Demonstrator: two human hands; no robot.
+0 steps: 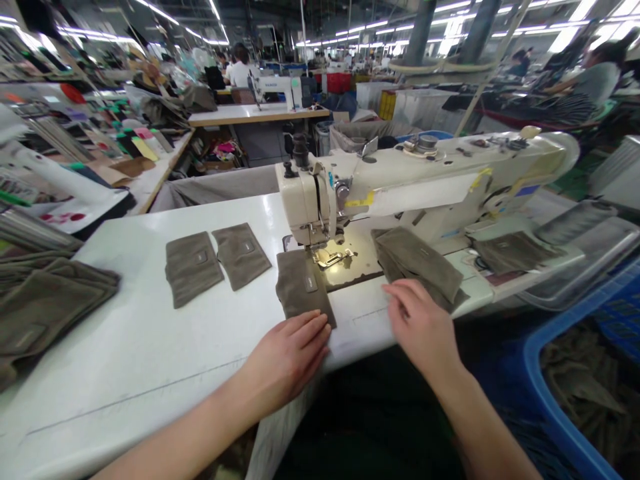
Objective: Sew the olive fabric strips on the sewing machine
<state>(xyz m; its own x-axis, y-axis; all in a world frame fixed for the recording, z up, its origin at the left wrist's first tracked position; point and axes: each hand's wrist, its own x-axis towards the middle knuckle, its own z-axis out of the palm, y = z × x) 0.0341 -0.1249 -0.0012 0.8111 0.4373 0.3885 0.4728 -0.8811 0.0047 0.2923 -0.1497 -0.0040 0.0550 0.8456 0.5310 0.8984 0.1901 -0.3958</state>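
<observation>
My left hand (289, 357) lies flat on the white table (150, 347), fingers stretched out, fingertips touching the near edge of a brown fabric piece (303, 287) with a small label. That piece lies just left of the presser foot (333, 259) of a cream sewing machine (425, 180). My right hand (420, 327) rests on the table edge, fingers extended toward a stack of the same brown fabric pieces (417, 263) to the right of the needle. Neither hand holds anything.
Two more brown pieces (217, 260) lie side by side on the table's left. A pile of brown fabric (45, 300) sits at the far left edge. A blue bin (575, 380) with fabric stands lower right. Other people work at machines behind.
</observation>
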